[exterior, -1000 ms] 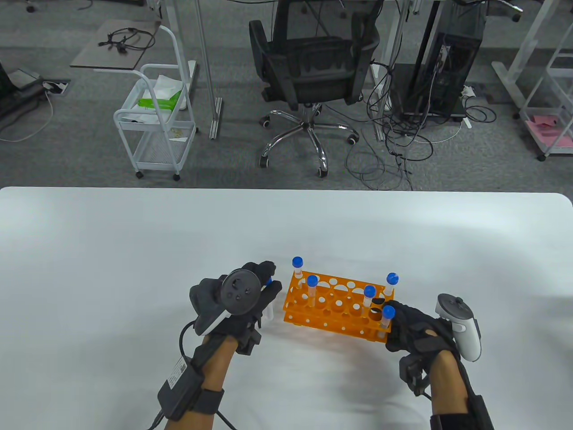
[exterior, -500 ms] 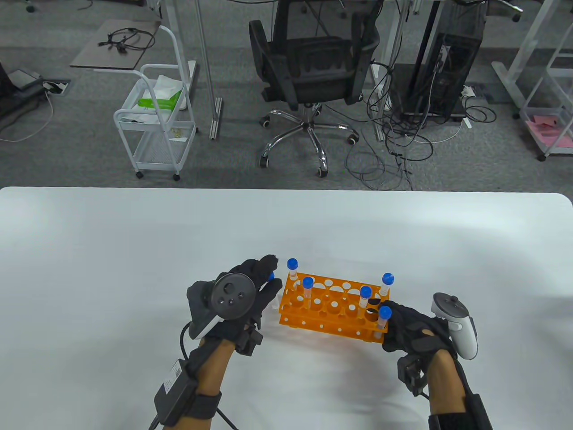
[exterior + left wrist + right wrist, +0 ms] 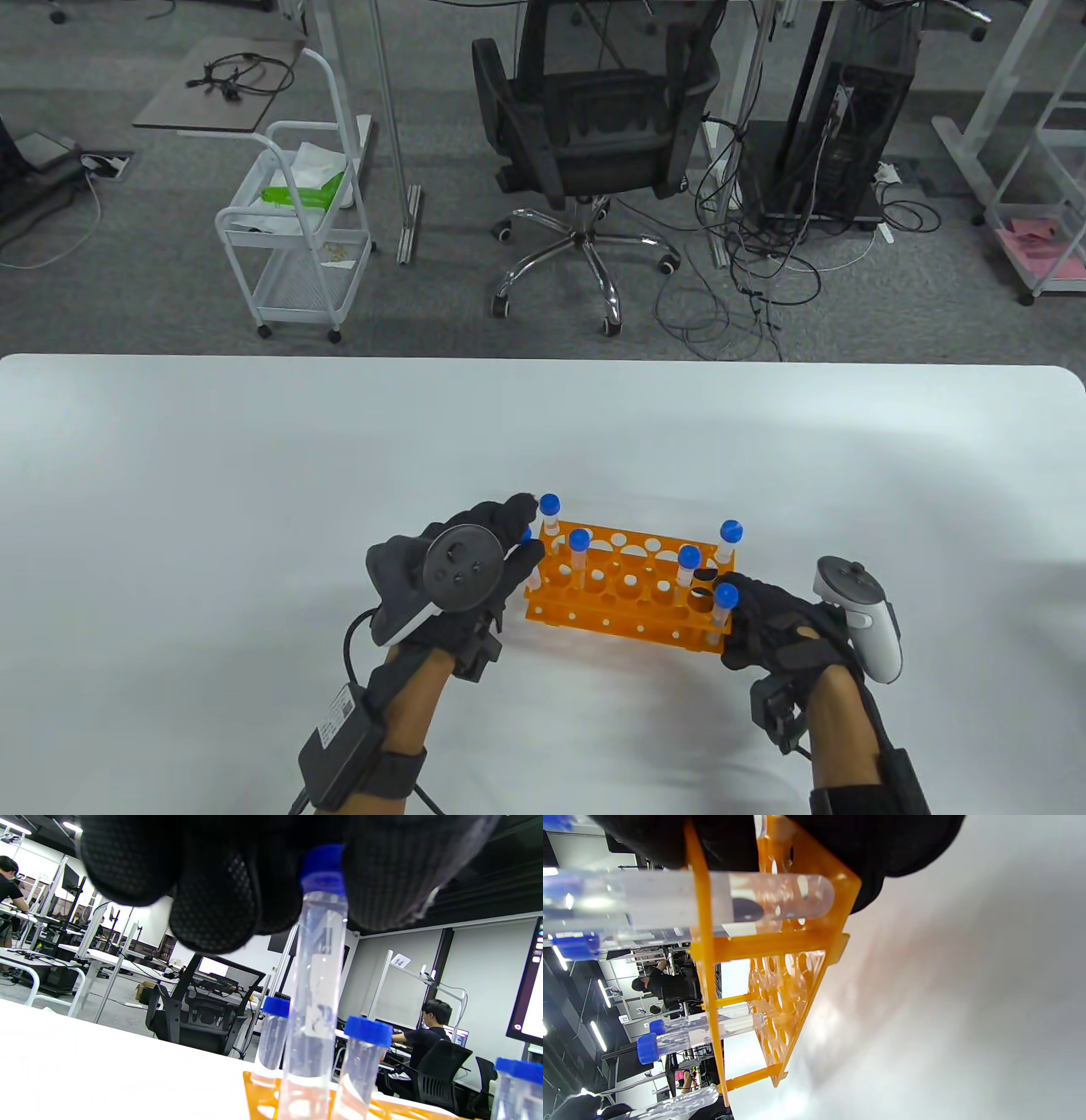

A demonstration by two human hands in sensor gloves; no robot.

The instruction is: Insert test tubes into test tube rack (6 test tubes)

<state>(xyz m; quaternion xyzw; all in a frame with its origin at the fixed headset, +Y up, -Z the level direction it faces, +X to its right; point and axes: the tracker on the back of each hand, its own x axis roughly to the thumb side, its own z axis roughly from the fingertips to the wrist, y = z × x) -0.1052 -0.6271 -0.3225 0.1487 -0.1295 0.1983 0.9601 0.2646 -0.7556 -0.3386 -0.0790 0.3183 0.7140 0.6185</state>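
A: What is shown, and where are the task's things?

B: An orange test tube rack [image 3: 629,586] is seen on a white table [image 3: 254,475], near its front edge. Five blue-capped tubes [image 3: 579,553] are seated upright in it. A sixth test tube [image 3: 312,997] is pinched just under its cap by the fingers [image 3: 216,887] of the left hand [image 3: 462,569], upright at the rack's left end. Whether its tip has entered a hole cannot be told. The rack's right end is gripped by the right hand [image 3: 776,624], with its fingers wrapped round the corner.

A: What could go wrong from here?

B: As a judgement only: the tube could be lowered against the rim of a hole and be knocked askew, since the hole is hidden under the glove. The neighbouring tubes [image 3: 271,1039] stand just beside it and could be bumped by the knuckles. If the rack is let go too soon, it could be pushed along the smooth table by the downward press.

A: Is any writing readable?

B: A card marked "14" [image 3: 400,960] is seen on a white frame in the left wrist view. A label [image 3: 338,706] is stuck on the left forearm box, but its print is too small to be read. No brand is made out on the trackers or tubes.
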